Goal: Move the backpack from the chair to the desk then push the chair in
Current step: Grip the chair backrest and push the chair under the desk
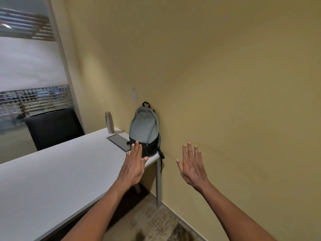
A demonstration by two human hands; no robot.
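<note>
- Left hand (133,164) and right hand (192,166) both spread open, holding nothing.
- Grey backpack (145,131) already upright at desk (52,171) far corner.
- Next up: find chair, push in squarely.

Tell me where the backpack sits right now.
The backpack stands upright on the desk at its far right corner, against the yellow wall, right of the metal bottle.

My left hand (133,166) covers part of the backpack (145,129) base. The tabletop (52,180) hides the chair (53,127) seat and runs off frame left.
</note>
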